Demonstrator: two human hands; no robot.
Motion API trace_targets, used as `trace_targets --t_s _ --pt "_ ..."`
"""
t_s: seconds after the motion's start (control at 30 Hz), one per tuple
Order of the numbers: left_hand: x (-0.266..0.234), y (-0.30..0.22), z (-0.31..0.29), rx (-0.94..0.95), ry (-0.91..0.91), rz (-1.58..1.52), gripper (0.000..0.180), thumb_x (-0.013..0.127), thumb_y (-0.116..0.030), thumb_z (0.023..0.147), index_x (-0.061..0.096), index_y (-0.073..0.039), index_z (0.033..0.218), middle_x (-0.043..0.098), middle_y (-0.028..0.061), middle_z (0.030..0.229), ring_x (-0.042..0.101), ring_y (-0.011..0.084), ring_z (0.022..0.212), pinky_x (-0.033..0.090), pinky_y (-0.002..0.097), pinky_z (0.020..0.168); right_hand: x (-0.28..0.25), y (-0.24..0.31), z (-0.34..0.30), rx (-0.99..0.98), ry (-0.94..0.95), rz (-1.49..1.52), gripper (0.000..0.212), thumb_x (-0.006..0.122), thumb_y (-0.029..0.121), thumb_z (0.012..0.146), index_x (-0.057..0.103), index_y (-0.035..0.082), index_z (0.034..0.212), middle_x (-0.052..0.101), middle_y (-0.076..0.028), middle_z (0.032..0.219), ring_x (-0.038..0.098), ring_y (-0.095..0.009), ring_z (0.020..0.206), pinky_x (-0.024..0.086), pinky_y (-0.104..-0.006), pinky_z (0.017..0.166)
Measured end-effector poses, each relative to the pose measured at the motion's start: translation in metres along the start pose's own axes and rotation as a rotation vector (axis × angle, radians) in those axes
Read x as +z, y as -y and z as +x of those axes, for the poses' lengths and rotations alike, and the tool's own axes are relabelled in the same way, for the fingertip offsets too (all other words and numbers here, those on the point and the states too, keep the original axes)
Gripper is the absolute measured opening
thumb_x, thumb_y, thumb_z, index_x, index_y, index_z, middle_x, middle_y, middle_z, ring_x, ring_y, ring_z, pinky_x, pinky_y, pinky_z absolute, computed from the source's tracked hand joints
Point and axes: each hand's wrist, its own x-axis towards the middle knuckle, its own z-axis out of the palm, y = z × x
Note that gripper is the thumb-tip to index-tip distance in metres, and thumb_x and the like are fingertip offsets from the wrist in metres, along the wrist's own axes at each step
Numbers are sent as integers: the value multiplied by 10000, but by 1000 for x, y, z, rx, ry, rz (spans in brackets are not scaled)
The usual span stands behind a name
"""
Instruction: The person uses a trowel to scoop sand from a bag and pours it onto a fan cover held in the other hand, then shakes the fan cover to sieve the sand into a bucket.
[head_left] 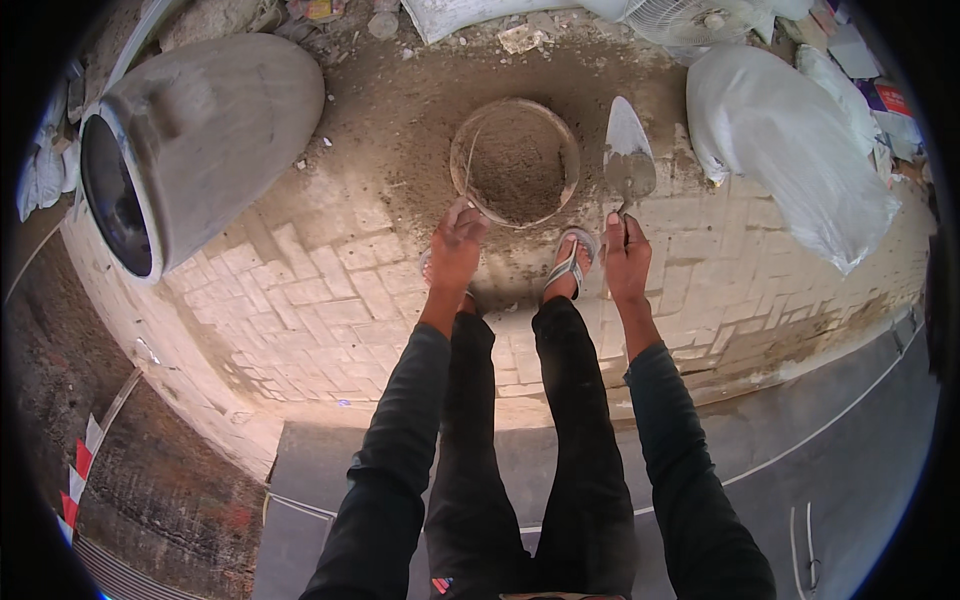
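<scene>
A round bucket (572,190) stands in front of my feet with brown, crumbly mortar (515,165) in it. My left hand (458,240) is closed at the bucket's near left rim, the fingertips curled against it. In my right hand (627,255) is a pointing trowel (629,172), gripped by its handle, which the fingers mostly hide. Its pointed blade faces away from me, to the right of the bucket and apart from it. Grey mortar coats the rear part of the blade, while the tip is paler.
A large grey drum-like vessel (220,130) lies on its side at the left, its dark mouth toward me. White plastic sacks (780,130) sit at the right, near a fan (690,20). Brick paving (310,280) lies underfoot, dusted with spilled mortar. Red-and-white tape (80,465) runs at lower left.
</scene>
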Motion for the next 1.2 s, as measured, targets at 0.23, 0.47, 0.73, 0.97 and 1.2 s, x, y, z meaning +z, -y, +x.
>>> trace_targets --t_s 0.23,0.47,0.73,0.97,1.2 --pt "5 -4 1 -33 43 57 636 694 -162 922 411 -14 1472 610 148 1295 586 213 1207 466 342 1001 67 -7 20 -203 85 -419 380 613 298 964 566 -53 1100 667 -314 894 651 -501 891 520 -558 746" --pt "-11 -8 9 7 62 158 695 728 -132 889 400 -63 1497 548 246 1364 555 326 1274 491 396 1007 95 19 18 -255 -54 -445 385 626 296 956 588 -34 1151 675 -305 893 655 -493 870 520 -556 737" --pt "-3 -8 16 1 38 154 706 742 -105 871 400 -33 1485 572 225 1316 570 311 1239 490 391 1005 84 31 36 -275 -69 -462 400 612 332 957 599 -11 1161 689 -268 898 666 -464 881 531 -542 748" --pt "33 -10 22 14 -59 -16 531 750 -90 860 514 16 1324 623 97 1029 611 210 967 488 327 894 43 25 38 -262 33 -494 349 627 328 954 610 -2 1069 671 -266 848 653 -464 832 509 -531 707" --pt "70 -32 23 -74 39 150 325 679 -324 937 595 -16 994 571 21 866 502 127 804 436 333 759 -24 -2 -28 -85 35 -100 310 675 267 940 602 -31 891 587 -173 654 521 -277 571 453 -394 580"
